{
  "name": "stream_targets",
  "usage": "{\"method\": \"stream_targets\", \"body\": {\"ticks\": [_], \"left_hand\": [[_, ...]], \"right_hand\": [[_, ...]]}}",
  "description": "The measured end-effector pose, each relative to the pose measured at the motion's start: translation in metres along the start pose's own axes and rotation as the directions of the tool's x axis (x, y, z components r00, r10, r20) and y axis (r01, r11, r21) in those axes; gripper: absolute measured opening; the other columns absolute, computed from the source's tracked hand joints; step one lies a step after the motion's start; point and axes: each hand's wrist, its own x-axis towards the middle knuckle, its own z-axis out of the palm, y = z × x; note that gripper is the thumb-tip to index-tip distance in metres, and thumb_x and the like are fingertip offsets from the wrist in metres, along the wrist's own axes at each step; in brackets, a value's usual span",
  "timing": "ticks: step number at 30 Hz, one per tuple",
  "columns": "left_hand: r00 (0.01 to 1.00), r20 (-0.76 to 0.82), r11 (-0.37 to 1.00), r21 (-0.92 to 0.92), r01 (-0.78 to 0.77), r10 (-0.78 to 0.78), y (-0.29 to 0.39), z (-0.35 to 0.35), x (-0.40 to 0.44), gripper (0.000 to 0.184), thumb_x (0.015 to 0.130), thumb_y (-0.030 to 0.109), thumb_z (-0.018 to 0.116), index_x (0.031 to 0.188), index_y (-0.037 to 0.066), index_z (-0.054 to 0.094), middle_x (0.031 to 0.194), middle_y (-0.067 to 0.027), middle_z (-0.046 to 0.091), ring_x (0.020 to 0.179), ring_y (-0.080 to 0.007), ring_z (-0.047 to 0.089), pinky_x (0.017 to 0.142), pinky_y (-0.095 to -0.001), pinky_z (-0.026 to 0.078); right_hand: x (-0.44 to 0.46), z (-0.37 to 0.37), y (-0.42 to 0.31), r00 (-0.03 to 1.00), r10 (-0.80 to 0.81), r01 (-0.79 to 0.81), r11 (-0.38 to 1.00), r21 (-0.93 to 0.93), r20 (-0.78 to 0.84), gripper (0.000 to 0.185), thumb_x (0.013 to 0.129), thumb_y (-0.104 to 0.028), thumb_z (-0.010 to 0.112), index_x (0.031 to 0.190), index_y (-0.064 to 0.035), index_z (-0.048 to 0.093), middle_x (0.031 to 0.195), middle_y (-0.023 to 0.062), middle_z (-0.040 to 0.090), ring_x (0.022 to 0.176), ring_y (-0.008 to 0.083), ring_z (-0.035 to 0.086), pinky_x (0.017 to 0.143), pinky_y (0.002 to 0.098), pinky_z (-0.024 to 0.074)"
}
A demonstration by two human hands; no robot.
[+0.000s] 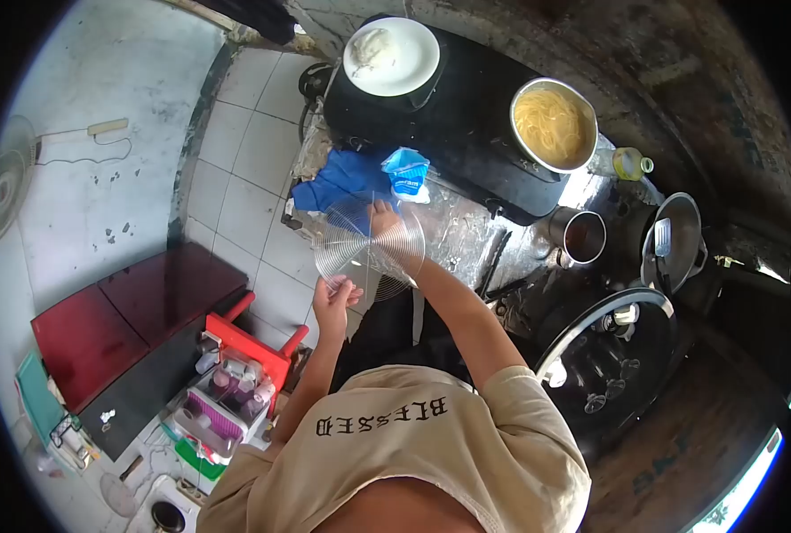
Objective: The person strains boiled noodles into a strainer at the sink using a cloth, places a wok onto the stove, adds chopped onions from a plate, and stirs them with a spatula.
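A round wire rack [342, 244] of thin concentric rings is held tilted in front of my body. My left hand [335, 300] pinches its near left edge between thumb and fingers. Through the wires, my right hand [383, 218] shows at the rack's far right side, with its fingers curled against it. The wires partly cover that hand. Just beyond the rack lie a blue cloth [338, 176] and an open blue packet [406, 171], close to my right fingertips.
On a black stovetop [467, 115] stand a white plate [413, 58] with a pale lump and a pot of noodles [551, 124]. To the right are a bottle [628, 164], a metal cup [580, 235] and a pan [680, 231]. A red stool [249, 342] stands left.
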Motion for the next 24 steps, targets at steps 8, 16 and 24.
{"method": "stream_targets", "body": {"ticks": [8,16,24], "left_hand": [[0.968,-0.241,0.997,-0.046,0.066,-0.076,-0.013,-0.104,0.008,0.011,0.083,0.006,0.056,0.090,0.003,0.048,0.076,-0.0052,0.057,0.062,-0.0148,0.061,0.054,-0.0226,0.046],[0.984,-0.158,0.993,-0.099,0.062,-0.078,-0.004,-0.116,0.024,0.013,0.084,0.007,0.056,0.094,0.004,0.048,0.078,-0.0035,0.056,0.066,-0.0146,0.061,0.058,-0.0232,0.046],[0.998,0.065,0.995,-0.097,-0.016,0.023,0.041,-0.087,0.051,0.013,0.085,0.009,0.056,0.095,0.005,0.048,0.080,-0.0036,0.056,0.070,-0.0144,0.060,0.060,-0.0237,0.045]], "right_hand": [[0.082,0.047,-0.016,0.996,0.048,-0.069,0.942,-0.328,-0.071,0.020,0.074,-0.011,0.057,0.094,-0.0067,0.057,0.092,0.0082,0.058,0.094,0.0250,0.055,0.069,0.0370,0.0494],[0.030,0.006,-0.026,0.966,0.257,-0.168,0.626,0.762,0.002,0.029,0.084,-0.022,0.056,0.101,0.0004,0.050,0.104,0.0171,0.057,0.101,0.0350,0.052,0.082,0.0412,0.0420],[-0.123,-0.053,0.011,0.909,0.294,-0.365,0.219,0.905,0.295,0.105,0.044,-0.006,0.085,0.130,-0.0047,0.024,0.118,0.0181,0.042,0.111,0.0283,0.043,0.093,0.0366,0.0399]]}}
